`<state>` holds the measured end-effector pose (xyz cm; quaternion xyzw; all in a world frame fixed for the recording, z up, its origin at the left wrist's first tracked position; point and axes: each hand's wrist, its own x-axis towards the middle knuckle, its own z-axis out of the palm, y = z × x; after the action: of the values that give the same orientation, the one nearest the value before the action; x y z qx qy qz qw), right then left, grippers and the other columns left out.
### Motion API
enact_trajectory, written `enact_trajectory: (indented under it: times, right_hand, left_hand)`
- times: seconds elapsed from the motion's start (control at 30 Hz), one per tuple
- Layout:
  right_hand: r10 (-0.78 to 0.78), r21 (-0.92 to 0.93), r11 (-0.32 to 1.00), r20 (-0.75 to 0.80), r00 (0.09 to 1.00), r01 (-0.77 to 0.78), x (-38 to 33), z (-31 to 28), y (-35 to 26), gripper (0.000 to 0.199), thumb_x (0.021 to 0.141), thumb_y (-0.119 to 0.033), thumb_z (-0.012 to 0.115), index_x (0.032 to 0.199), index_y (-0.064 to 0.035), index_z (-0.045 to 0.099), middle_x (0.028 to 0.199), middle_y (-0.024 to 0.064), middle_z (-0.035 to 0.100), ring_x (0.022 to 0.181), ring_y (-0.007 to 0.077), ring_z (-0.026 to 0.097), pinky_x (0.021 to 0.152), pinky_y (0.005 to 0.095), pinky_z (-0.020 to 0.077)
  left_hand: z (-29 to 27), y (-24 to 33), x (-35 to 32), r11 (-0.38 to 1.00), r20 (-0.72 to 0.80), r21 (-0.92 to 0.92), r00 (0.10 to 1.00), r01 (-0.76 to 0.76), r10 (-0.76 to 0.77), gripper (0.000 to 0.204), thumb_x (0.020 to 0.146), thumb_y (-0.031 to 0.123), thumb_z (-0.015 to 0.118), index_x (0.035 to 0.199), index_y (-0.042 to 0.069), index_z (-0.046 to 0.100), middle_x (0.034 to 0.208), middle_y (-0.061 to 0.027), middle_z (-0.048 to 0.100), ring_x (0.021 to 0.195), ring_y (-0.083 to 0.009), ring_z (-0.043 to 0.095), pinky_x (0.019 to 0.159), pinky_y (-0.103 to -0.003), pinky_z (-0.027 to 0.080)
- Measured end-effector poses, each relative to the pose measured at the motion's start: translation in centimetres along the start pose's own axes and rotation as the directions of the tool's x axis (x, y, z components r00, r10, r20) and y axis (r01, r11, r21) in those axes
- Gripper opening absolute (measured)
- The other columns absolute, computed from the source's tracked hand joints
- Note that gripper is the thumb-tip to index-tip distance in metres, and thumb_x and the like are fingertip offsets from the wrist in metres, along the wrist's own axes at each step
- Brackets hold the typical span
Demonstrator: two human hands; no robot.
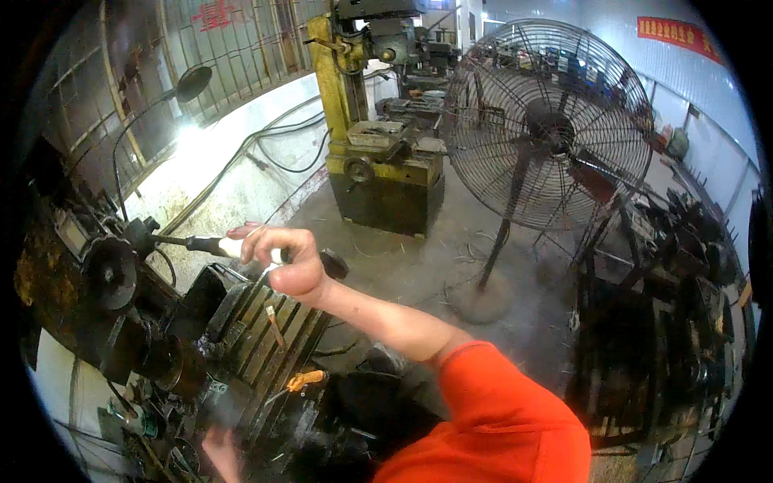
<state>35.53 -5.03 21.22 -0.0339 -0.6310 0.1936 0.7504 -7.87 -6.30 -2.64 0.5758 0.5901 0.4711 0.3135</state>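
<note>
My right hand [286, 256], its arm in an orange sleeve stretched out to the left, has its fingers wrapped round the pale and black grip of a lever handle [197, 243]. The lever's rod runs into a dark, greasy machine [111, 274] with a round wheel-like part. Low in the picture, my left hand [221, 452] shows only as a blurred patch beside the machine; its fingers cannot be made out. Below my right hand lies the slotted metal machine table [241, 342]. A small wooden-handled tool [275, 326] and an orange-handled tool [306, 380] rest on or beside it.
A large caged floor fan [555, 121] stands ahead to the right. Behind it, further left, is a yellow-green machine [342, 105]. A lamp [193, 83] on a bent arm reaches over by the wall. Dark metal parts [684, 233] are piled at right.
</note>
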Motion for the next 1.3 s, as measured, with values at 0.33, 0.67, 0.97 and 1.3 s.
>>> enact_trajectory:
  times: [0.33,0.67,0.97,1.3]
  right_hand:
    - [0.014,-0.008,1.0,-0.011,1.0,-0.014,-1.7,-0.2,0.1,0.012,0.054,-0.008,0.054,0.057,-0.0066,0.042,0.071,0.0073,0.057,0.081,0.0187,0.055,0.1,0.0478,0.0334]
    - [0.059,0.006,0.998,0.011,0.998,-0.059,-3.5,-1.1,1.6,0.026,0.063,-0.022,0.065,0.058,-0.0056,0.045,0.076,0.0092,0.06,0.096,0.0283,0.053,0.098,0.0476,0.0318]
    - [0.051,-0.023,0.998,-0.041,0.998,-0.052,-4.6,-0.7,1.5,0.009,0.053,-0.005,0.051,0.056,-0.0044,0.043,0.071,0.0083,0.059,0.082,0.0236,0.057,0.099,0.0475,0.0341]
    - [0.064,-0.062,0.996,-0.011,0.998,-0.064,-2.9,-0.7,0.5,0.01,0.055,-0.01,0.052,0.058,-0.0027,0.045,0.074,0.0103,0.059,0.082,0.021,0.056,0.1,0.0477,0.0322]
  left_hand:
    - [0.7,5.6,-3.5,0.998,0.077,0.006,0.995,0.069,-0.07,0.031,0.083,-0.001,0.056,0.114,-0.007,0.052,0.058,-0.0073,0.049,0.04,-0.0115,0.035,0.04,-0.031,0.028]
    - [-0.4,6.5,-4.7,0.992,0.095,0.045,0.988,0.117,-0.121,0.035,0.084,0.013,0.061,0.116,0.0,0.053,0.064,-0.004,0.053,0.047,-0.0113,0.038,0.043,-0.031,0.032]
    - [0.7,6.8,-6.2,0.984,-0.096,-0.097,0.982,0.151,-0.16,0.036,0.082,0.005,0.061,0.114,-0.006,0.046,0.063,-0.0103,0.049,0.042,-0.0153,0.04,0.036,-0.032,0.033]
    - [-2.8,9.7,-8.8,0.994,0.023,-0.067,0.996,0.084,-0.083,0.037,0.083,0.015,0.063,0.115,0.0,0.051,0.06,-0.0045,0.05,0.045,-0.0129,0.035,0.043,-0.032,0.033]
